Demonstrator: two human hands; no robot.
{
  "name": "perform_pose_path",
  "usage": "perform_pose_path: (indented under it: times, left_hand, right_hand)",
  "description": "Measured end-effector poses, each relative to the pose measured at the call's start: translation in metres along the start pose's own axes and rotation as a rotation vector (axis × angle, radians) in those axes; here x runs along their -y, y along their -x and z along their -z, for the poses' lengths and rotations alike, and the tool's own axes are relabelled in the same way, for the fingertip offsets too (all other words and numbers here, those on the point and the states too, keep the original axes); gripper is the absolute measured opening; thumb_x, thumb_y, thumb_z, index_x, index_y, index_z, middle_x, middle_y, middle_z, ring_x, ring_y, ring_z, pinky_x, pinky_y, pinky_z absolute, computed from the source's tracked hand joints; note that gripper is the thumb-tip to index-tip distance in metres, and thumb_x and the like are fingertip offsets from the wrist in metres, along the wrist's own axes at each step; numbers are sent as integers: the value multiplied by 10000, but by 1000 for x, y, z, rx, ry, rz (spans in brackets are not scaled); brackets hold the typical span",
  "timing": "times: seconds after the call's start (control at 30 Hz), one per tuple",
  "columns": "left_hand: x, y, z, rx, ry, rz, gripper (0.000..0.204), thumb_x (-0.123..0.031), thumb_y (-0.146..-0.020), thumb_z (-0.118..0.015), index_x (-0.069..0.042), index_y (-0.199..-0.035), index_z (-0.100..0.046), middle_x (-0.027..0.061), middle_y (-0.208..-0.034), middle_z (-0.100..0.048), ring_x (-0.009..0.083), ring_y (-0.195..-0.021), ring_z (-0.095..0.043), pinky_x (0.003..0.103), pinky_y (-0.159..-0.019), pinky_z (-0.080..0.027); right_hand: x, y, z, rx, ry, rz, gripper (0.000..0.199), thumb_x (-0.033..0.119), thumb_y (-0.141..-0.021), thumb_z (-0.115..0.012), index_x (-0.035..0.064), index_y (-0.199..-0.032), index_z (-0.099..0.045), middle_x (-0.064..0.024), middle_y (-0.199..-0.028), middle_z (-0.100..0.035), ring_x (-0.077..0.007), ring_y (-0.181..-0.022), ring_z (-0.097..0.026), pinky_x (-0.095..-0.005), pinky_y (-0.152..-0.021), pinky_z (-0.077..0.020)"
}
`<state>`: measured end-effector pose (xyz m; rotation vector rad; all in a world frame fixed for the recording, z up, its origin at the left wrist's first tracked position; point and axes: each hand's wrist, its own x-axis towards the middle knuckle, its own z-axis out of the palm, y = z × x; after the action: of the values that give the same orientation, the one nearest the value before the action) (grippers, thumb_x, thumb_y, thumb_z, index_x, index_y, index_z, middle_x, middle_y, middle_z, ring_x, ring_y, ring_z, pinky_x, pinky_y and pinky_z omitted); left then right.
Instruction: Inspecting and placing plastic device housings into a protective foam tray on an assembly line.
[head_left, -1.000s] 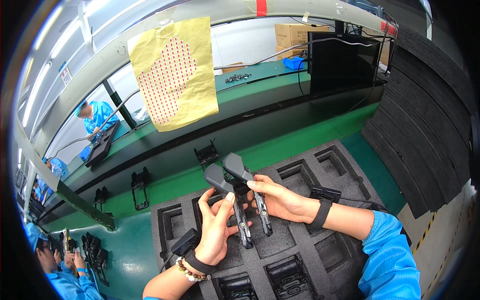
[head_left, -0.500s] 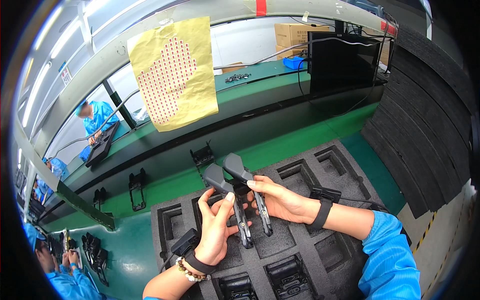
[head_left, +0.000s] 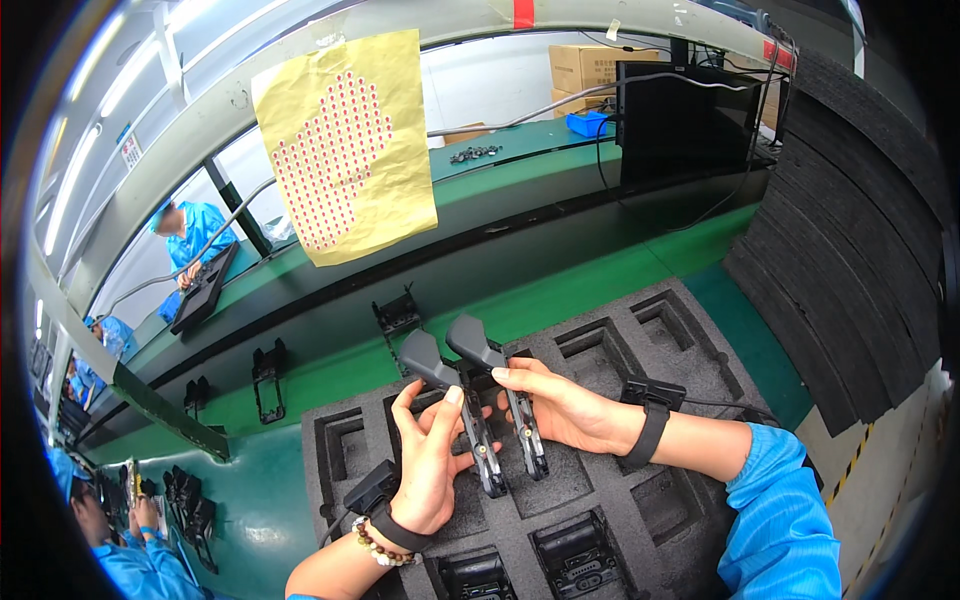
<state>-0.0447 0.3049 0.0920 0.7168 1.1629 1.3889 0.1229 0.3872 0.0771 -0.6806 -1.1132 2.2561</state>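
Observation:
Each hand grips a similar part: a dark grey rounded head on a narrow black body with small screws along it. My left hand [head_left: 425, 478] pinches the left grey-headed part [head_left: 428, 357] between thumb and fingers. My right hand [head_left: 572, 408] has its thumb on the right grey-headed part [head_left: 474, 341]. The two parts stand side by side, tilted, their narrow ends toward me, over a grey foam tray [head_left: 620, 482]. In its near pockets lie a black housing [head_left: 580, 562] and a second black housing [head_left: 476, 578]. Fingers partly hide both bodies.
Black frames, including one frame [head_left: 268, 382], lie on the green conveyor beyond the tray. A yellow sheet with red dots [head_left: 345, 150] hangs from the rail. At right rises a stack of black foam sheets [head_left: 840, 240]. A co-worker in blue [head_left: 135, 555] sits at lower left.
Both held parts have tipped and shifted slightly, the left one a little leftward, the heads slightly lower. Both hands keep their hold.

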Motion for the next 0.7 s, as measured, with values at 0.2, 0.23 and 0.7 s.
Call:
perform_pose_path:
  times: [0.2,0.23,0.7]
  left_hand:
    - [-2,0,-1,-14,-33,9,754,-334,-950,-641,-92,-1420,-103,127,-1162,-549,218,-1089,-614,435,-782,-609]
    - [-2,0,-2,-13,-34,6,755,-332,-950,-642,-91,-1420,-103,128,-1162,-549,217,-1083,-618,433,-777,-610]
    - [-2,-1,-1,0,-38,-8,761,-318,-953,-637,-75,-1414,-83,127,-1146,-559,223,-1092,-613,446,-770,-610]
  right_hand:
    - [-1,-1,0,30,3,6,693,536,-877,-664,81,-1315,-378,-10,-1037,-498,-84,-841,-440,-255,-710,-388]
    - [-1,-1,1,30,3,6,693,536,-877,-664,81,-1315,-378,-10,-1037,-498,-84,-841,-440,-255,-710,-388]
    - [-2,-1,2,43,-5,9,658,522,-898,-644,67,-1296,-385,-26,-1047,-493,-105,-878,-480,-284,-735,-435]
